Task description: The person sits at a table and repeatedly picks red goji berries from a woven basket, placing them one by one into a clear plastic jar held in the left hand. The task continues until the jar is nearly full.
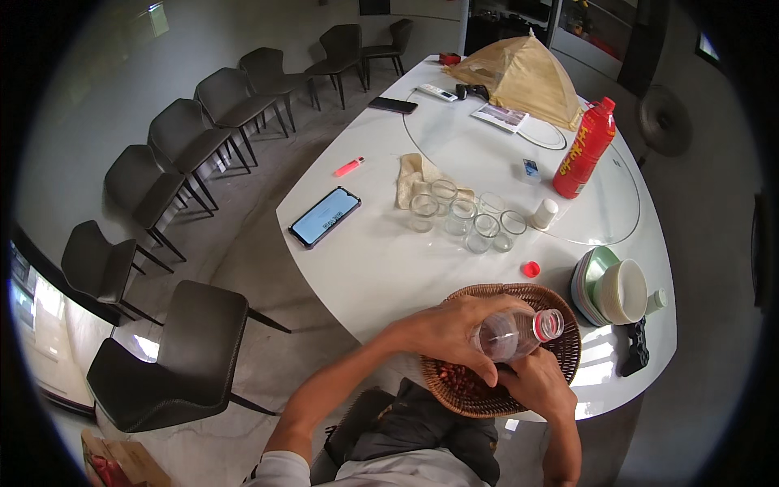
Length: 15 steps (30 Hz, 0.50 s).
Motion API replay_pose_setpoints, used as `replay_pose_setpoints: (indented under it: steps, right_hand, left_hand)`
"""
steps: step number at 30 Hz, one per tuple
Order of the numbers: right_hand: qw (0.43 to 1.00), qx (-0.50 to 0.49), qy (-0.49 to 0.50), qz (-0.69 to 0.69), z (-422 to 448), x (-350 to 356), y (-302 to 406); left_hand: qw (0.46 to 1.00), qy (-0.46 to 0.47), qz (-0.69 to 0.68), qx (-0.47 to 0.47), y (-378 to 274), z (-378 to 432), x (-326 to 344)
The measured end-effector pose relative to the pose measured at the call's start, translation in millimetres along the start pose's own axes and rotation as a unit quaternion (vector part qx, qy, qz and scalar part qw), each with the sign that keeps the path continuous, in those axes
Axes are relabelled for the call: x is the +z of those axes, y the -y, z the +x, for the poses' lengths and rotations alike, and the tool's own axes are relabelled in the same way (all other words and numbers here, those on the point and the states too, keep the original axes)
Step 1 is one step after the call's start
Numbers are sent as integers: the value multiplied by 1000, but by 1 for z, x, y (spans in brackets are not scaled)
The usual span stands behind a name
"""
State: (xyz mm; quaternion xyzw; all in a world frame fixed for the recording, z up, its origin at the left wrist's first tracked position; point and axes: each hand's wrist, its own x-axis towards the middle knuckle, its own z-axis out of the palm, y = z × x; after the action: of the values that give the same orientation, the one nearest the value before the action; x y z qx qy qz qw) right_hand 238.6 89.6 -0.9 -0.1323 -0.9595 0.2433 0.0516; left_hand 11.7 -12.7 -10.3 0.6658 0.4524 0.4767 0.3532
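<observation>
A clear plastic bottle [508, 336] is tilted over a brown wicker basket [447, 399], its uncapped mouth pointing right. My left hand [447, 332] curls around the bottle's body from the left. Below the bottle, my right hand [538, 380] has its fingers at the bottle's underside; the fingertips are partly hidden. Small dark red pieces, perhaps beans or nuts, [456, 378] lie in the basket's lower left. A red bottle cap [531, 269] rests on the white table [365, 274] just beyond the basket rim.
Several glass jars [462, 216] stand beyond the basket near a beige cloth [411, 176]. Stacked bowls [622, 292] and a black game controller [636, 350] sit at right. A red bottle [585, 149], a phone [325, 216] and a mesh food cover [523, 73] are farther off.
</observation>
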Motion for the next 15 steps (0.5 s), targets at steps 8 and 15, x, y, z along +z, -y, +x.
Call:
replay_pose_setpoints:
  steps: [8,15]
  right_hand:
    - [1000,11,12,-10,-1,4,3]
    - [999,-1,-48,8,-4,10,-8]
  left_hand:
    - [1000,-7,0,14,4,-4,-2]
    - [1000,-2,-16,-11,1,-4,-2]
